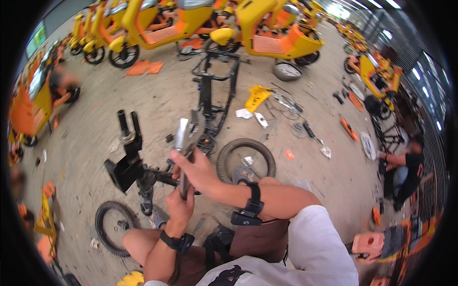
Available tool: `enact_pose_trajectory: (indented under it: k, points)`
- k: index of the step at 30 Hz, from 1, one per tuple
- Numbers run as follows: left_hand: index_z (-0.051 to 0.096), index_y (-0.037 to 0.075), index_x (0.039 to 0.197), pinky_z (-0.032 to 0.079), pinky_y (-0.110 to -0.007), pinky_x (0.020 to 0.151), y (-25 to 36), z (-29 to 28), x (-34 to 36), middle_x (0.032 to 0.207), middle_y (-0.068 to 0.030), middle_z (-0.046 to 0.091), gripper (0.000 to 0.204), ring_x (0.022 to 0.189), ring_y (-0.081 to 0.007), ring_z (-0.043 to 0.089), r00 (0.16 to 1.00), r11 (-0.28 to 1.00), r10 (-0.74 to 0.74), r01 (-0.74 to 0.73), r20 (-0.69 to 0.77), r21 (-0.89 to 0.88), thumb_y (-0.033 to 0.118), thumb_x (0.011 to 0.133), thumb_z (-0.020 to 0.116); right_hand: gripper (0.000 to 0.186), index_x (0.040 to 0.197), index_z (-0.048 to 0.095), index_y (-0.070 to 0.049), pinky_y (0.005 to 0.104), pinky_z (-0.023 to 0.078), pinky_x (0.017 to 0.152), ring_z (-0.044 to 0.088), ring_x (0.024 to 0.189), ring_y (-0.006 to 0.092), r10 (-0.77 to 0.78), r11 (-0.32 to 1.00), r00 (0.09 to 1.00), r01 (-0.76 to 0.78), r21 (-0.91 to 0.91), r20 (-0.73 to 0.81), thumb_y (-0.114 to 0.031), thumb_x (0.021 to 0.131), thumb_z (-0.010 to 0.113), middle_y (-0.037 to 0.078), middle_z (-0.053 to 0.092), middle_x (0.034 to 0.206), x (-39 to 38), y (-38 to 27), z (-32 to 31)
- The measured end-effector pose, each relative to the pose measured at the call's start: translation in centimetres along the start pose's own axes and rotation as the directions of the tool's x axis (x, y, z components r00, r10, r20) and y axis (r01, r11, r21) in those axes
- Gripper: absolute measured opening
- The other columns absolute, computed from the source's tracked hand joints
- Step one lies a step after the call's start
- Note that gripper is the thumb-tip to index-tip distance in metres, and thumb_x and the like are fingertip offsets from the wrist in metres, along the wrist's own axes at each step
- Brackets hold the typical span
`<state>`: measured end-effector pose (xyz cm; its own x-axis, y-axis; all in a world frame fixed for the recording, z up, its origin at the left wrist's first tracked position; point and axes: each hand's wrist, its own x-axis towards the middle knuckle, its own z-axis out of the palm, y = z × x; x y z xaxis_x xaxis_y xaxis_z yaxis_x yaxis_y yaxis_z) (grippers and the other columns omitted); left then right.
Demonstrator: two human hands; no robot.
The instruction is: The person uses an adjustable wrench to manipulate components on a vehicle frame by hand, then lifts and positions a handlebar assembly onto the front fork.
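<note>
My right hand (198,171) grips a long metal wrench-like tool (193,128) around its middle, fingers wrapped round it and thumb at a shiny section. Below it, my left hand (181,205) is closed on the lower end of the same tool, which points upward. Just left of the tool lies a black front-fork assembly (121,174) with two upright tubes and a bracket. A bare black scooter frame (205,90) lies on the floor (300,176) beyond my hands. A loose wheel tyre (245,143) is right of my hands, another (102,229) at lower left.
Yellow-orange scooters (167,24) line the back and sides. A yellow panel (257,97), cables and a grey shell (286,71) are scattered ahead. A co-worker (405,176) crouches at right beside a dark frame. A blurred person (67,81) is at left. Orange parts (369,245) sit at lower right.
</note>
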<state>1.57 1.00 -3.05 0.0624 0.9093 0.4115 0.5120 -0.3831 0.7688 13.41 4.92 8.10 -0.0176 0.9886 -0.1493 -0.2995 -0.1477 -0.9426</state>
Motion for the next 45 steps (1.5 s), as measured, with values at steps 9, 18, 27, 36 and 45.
enact_pose_trajectory:
  k: [9, 18, 27, 36, 45]
  points:
    - [0.061, 0.0, 0.069, 0.042, -0.04, 0.043, -0.7, -0.3, -0.6, 0.052, -0.0178, 0.056, 0.027, 0.045, -0.035, 0.057, 1.0, 0.999, -0.009, 0.008, -0.027, -0.052, 0.017, 0.085, 0.072, 0.045, 0.103, 0.049, 0.001, 0.028, 0.052, 0.064, 0.062, 0.066, 0.0148, 0.063, 0.998, 0.998, -0.062, -0.031, 0.012, -0.035, 0.087, 0.071, 0.008, 0.06, 0.078, 0.6, 1.2, 0.6]
    - [0.058, -0.001, 0.062, 0.043, -0.03, 0.042, -0.7, -1.3, -2.4, 0.052, -0.0076, 0.058, 0.03, 0.044, -0.0146, 0.057, 0.936, 0.882, -0.324, 0.35, 0.135, -0.316, 0.011, 0.087, 0.069, 0.047, 0.117, 0.045, 0.001, 0.0282, 0.051, 0.071, 0.059, 0.082, 0.0111, 0.049, 0.986, 0.947, 0.004, -0.166, 0.318, -0.024, 0.088, 0.072, 0.005, 0.058, 0.092, 0.7, 3.6, 0.3]
    - [0.06, 0.0, 0.068, 0.047, -0.039, 0.049, -1.4, 0.2, -1.8, 0.056, -0.0156, 0.057, 0.025, 0.052, -0.033, 0.06, 0.999, 0.995, -0.019, 0.015, -0.04, -0.097, 0.018, 0.077, 0.075, 0.03, 0.113, 0.045, 0.001, 0.027, 0.047, 0.059, 0.058, 0.065, 0.0132, -0.009, 0.996, 0.981, 0.025, -0.081, 0.195, 0.003, 0.085, 0.054, 0.006, 0.055, 0.079, -0.7, 4.1, 1.4]
    - [0.068, 0.0, 0.082, 0.051, -0.027, 0.055, 2.0, -8.0, 1.7, 0.066, -0.0104, 0.067, 0.009, 0.056, -0.0174, 0.066, 0.956, 0.978, 0.109, -0.151, -0.273, -0.141, 0.009, 0.084, 0.07, 0.02, 0.096, 0.058, 0.001, 0.0313, 0.045, 0.053, 0.057, 0.058, 0.0127, -0.44, 0.708, 0.893, 0.408, -0.576, 0.092, -0.009, 0.08, 0.062, 0.006, 0.059, 0.07, 1.6, 1.7, -2.2]
    - [0.05, -0.001, 0.124, 0.036, -0.04, 0.103, -0.7, -13.2, 4.5, 0.127, -0.0186, 0.05, 0.043, 0.119, -0.0321, 0.048, 0.746, 0.992, -0.102, 0.03, -0.658, -0.12, 0.009, 0.085, 0.066, 0.043, 0.106, 0.065, -0.003, 0.0432, 0.052, 0.069, 0.067, 0.077, 0.0374, -0.329, 0.297, 0.922, 0.308, -0.904, 0.205, -0.033, 0.075, 0.068, 0.021, 0.068, 0.079, 3.0, -1.7, -2.1]
